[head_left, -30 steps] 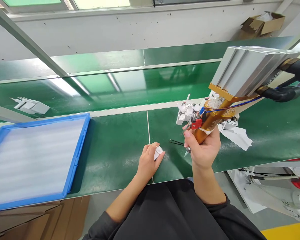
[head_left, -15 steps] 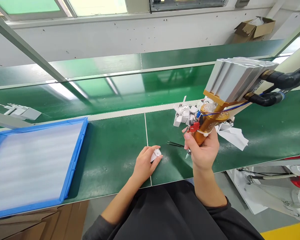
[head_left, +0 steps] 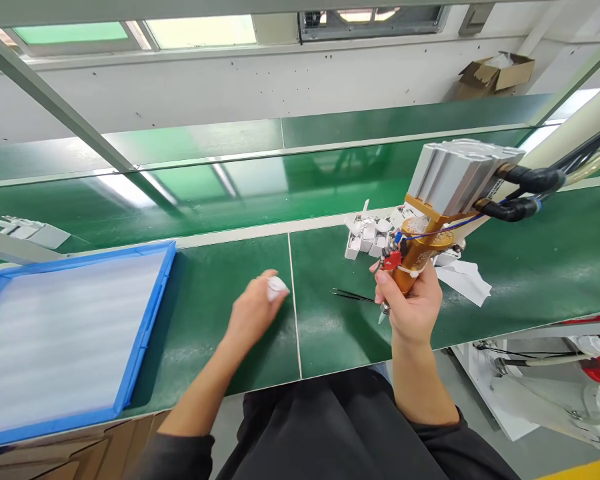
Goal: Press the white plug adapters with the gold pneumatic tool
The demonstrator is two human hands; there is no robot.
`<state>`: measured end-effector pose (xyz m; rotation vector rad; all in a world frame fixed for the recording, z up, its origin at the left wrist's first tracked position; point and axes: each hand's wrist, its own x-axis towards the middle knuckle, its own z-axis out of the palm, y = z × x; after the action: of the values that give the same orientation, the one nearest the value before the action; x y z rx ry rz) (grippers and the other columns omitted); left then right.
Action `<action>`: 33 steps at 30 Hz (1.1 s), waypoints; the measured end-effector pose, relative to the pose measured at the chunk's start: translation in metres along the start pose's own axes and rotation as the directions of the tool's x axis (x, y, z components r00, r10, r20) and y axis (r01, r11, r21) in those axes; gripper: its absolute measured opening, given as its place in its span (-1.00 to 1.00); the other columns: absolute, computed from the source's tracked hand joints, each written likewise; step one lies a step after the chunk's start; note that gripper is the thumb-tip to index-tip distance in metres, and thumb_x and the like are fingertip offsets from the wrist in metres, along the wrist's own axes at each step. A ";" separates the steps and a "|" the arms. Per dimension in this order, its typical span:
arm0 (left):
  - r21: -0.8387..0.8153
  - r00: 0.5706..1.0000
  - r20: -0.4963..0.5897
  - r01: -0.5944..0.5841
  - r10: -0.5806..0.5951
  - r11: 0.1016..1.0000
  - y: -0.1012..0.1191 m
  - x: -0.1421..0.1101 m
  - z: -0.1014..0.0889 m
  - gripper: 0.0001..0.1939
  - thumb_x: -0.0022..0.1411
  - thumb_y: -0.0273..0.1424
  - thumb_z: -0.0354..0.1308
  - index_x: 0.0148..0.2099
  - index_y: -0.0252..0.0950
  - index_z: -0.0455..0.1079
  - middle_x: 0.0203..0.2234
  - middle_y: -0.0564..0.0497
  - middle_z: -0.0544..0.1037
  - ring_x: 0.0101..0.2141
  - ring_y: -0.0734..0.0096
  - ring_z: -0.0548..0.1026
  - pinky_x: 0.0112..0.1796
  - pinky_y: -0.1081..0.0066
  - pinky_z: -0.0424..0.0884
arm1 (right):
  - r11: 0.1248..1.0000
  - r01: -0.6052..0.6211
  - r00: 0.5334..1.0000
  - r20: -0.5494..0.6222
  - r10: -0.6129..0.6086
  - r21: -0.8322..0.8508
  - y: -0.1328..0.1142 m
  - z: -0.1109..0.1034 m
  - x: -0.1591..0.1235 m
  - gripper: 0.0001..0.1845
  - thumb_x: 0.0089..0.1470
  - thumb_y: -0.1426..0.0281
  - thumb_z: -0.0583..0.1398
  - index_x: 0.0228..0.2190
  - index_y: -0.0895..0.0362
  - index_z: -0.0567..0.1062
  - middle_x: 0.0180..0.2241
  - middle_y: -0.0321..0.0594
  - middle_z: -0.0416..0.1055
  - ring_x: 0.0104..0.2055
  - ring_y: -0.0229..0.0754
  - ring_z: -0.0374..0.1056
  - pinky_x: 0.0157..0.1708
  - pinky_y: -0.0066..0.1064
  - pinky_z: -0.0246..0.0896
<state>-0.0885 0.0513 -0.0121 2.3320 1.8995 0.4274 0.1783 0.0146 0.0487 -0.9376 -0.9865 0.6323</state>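
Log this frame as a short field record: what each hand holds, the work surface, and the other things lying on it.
left hand: grips a small white part, blurred, above the green bench
right hand: wrapped around the gold handle of a tool with a silver block and black hoses
between hands: black tweezers lying flat
behind tool: pile of white parts, white paper
far left: blue tray lined with white foam
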 end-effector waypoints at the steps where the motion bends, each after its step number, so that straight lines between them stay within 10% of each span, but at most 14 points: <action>1: 0.025 0.988 -0.046 0.148 -0.147 0.989 -0.017 0.010 -0.007 -0.51 0.40 -0.17 0.03 0.24 -0.34 0.21 -0.04 -0.25 0.53 -0.11 0.03 0.57 -0.15 0.19 0.48 | 1.000 -0.005 1.000 0.002 0.005 0.000 0.001 -0.003 0.001 -0.81 0.01 0.44 0.34 -0.33 0.09 0.43 -0.45 -0.36 0.52 -0.67 -0.41 0.24 -0.68 -0.50 0.20; 4: 0.089 0.895 -0.176 0.428 -0.409 0.899 -0.071 0.038 -0.028 -0.42 0.40 -0.17 0.01 0.30 -0.45 0.10 -0.05 -0.38 0.51 -0.05 -0.15 0.54 -0.13 0.08 0.45 | 1.000 -0.016 1.000 -0.010 0.016 -0.016 0.003 -0.012 0.004 -0.82 0.01 0.44 0.34 -0.33 0.10 0.44 -0.43 -0.34 0.54 -0.67 -0.41 0.24 -0.70 -0.52 0.20; 10: 0.120 0.869 -0.295 0.447 -0.398 0.887 -0.122 0.052 -0.039 -0.25 0.36 -0.06 0.04 0.35 -0.51 0.02 0.13 -0.45 0.36 0.17 -0.34 0.31 0.08 -0.15 0.29 | 1.000 -0.016 1.000 -0.018 0.015 -0.025 0.008 -0.021 0.008 -0.83 0.02 0.46 0.33 -0.30 0.09 0.48 -0.41 -0.32 0.58 -0.68 -0.41 0.26 -0.75 -0.56 0.16; 14: 0.058 0.832 -0.542 0.176 -0.117 0.983 -0.066 0.056 -0.015 -0.08 0.25 0.04 0.16 0.40 -0.46 -0.04 0.30 -0.45 0.12 0.32 -0.32 0.05 0.26 -0.22 -0.01 | 1.000 -0.008 1.000 -0.002 0.008 -0.026 0.009 -0.024 0.007 -0.85 0.03 0.46 0.32 -0.30 0.10 0.49 -0.41 -0.31 0.58 -0.67 -0.40 0.28 -0.71 -0.54 0.23; 18: -0.291 0.955 -0.260 -0.220 0.145 0.931 0.045 0.076 0.038 0.00 0.20 -0.05 0.27 0.44 -0.30 -0.19 0.21 -0.33 0.29 0.16 -0.02 0.37 0.11 0.05 0.37 | 0.999 -0.005 1.000 -0.003 0.005 -0.033 0.009 -0.026 0.005 -0.85 0.04 0.45 0.31 -0.30 0.09 0.48 -0.41 -0.30 0.58 -0.68 -0.41 0.27 -0.72 -0.55 0.20; 23: -0.400 0.971 -0.068 -0.239 0.231 0.885 0.135 0.113 0.081 -0.05 0.21 -0.30 0.29 0.46 -0.29 -0.19 0.07 -0.25 0.44 0.01 0.03 0.53 -0.12 0.20 0.52 | 0.998 -0.029 1.000 -0.001 0.029 -0.059 0.008 -0.029 0.003 -0.81 0.04 0.41 0.31 -0.26 0.09 0.46 -0.40 -0.29 0.57 -0.68 -0.38 0.27 -0.75 -0.55 0.16; 27: -0.390 0.965 -0.034 -0.251 0.259 0.886 0.121 0.110 0.067 -0.18 0.22 -0.54 0.14 0.46 -0.22 -0.07 -0.04 -0.14 0.55 -0.10 0.16 0.58 -0.11 0.28 0.51 | 0.998 -0.008 1.000 0.011 0.008 -0.055 0.007 -0.032 0.002 -0.83 0.06 0.40 0.30 -0.26 0.09 0.45 -0.40 -0.29 0.57 -0.68 -0.39 0.27 -0.71 -0.53 0.21; 33: -0.475 0.962 -0.002 -0.240 0.272 0.847 0.048 0.032 0.019 -0.20 0.14 -0.51 0.15 0.41 -0.09 0.06 -0.02 -0.02 0.59 -0.12 0.27 0.60 -0.11 0.34 0.52 | 0.999 0.014 0.999 0.053 -0.012 -0.029 0.006 -0.022 0.000 -0.82 0.07 0.40 0.29 -0.25 0.08 0.44 -0.40 -0.29 0.55 -0.67 -0.38 0.27 -0.65 -0.48 0.25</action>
<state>-0.0320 0.0738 -0.0129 2.2236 1.2655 0.7347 0.1979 0.0092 0.0378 -0.9439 -1.0508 0.6356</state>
